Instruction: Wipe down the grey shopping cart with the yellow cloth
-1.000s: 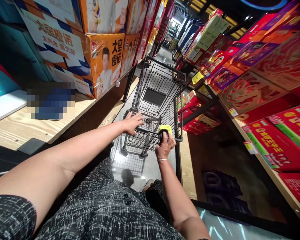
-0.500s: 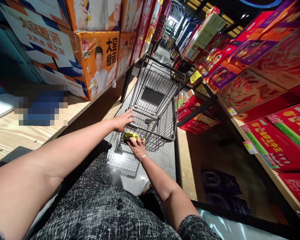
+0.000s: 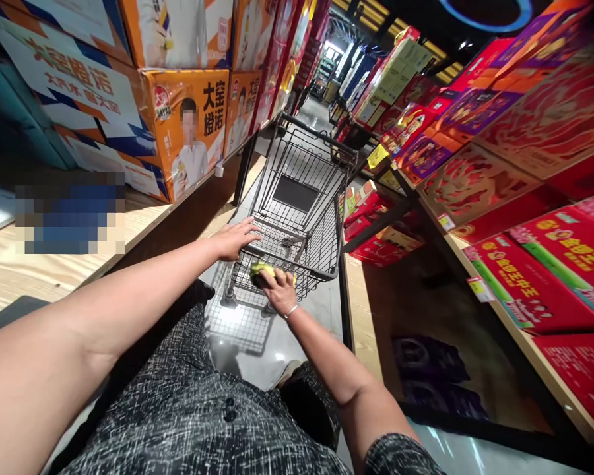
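Observation:
A dark metal shopping cart stands in the aisle in front of me, with its wire basket showing nothing inside. My left hand lies at the near left corner of the cart's rim, fingers stretched out and not wrapped round it. Lower and to the right, my right hand is closed on a crumpled yellow cloth with dark patches, at the near end of the cart. The palm hides part of the cloth, and I cannot tell exactly where it touches the wires.
Orange drink cartons are stacked on the wooden shelf to my left. Red gift boxes fill the right-hand shelf, with purple packs below. Grey floor shows between the shelves.
My right hand has shifted to the right along the cart's near end with the yellow cloth. My left hand keeps its place on the cart. The view has turned slightly right.

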A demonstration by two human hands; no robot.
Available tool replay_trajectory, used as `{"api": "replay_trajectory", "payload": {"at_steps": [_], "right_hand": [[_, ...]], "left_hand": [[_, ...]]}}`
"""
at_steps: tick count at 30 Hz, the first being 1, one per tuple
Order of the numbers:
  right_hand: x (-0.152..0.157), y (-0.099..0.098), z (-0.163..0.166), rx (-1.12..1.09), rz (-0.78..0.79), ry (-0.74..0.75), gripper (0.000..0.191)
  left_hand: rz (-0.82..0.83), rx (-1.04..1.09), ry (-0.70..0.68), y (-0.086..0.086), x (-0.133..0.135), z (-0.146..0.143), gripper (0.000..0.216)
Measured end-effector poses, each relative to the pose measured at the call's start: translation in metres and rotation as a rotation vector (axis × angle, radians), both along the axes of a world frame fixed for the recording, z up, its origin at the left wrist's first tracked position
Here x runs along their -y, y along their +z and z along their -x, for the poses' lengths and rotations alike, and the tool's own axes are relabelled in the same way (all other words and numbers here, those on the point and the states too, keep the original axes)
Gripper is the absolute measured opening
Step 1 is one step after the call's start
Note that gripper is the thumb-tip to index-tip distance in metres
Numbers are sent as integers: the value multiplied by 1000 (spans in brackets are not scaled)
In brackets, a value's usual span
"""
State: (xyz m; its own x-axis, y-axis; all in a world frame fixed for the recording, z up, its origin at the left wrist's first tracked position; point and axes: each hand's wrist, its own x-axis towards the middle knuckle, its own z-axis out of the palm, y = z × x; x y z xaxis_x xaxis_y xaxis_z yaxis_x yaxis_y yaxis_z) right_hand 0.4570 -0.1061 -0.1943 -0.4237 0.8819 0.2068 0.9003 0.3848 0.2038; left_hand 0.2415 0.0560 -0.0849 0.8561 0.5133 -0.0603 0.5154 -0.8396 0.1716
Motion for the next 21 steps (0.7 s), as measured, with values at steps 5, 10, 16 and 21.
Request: {"api": "replay_trajectory", "payload": {"at_steps": [5, 10, 16, 21], "right_hand": [[-2, 57, -34, -145, -413, -112, 51], [-2, 19, -34, -128, -337, -83, 47], [21, -71, -18, -24, 13, -64, 37], [34, -90, -11, -17, 78, -85, 25]], "left_hand": [[-38, -82, 88, 11, 6, -5, 87], [-74, -26, 55, 10, 35, -27, 94], [-61, 55, 19, -2, 43, -32, 78], [-62, 46, 32, -2, 30, -26, 71]]}}
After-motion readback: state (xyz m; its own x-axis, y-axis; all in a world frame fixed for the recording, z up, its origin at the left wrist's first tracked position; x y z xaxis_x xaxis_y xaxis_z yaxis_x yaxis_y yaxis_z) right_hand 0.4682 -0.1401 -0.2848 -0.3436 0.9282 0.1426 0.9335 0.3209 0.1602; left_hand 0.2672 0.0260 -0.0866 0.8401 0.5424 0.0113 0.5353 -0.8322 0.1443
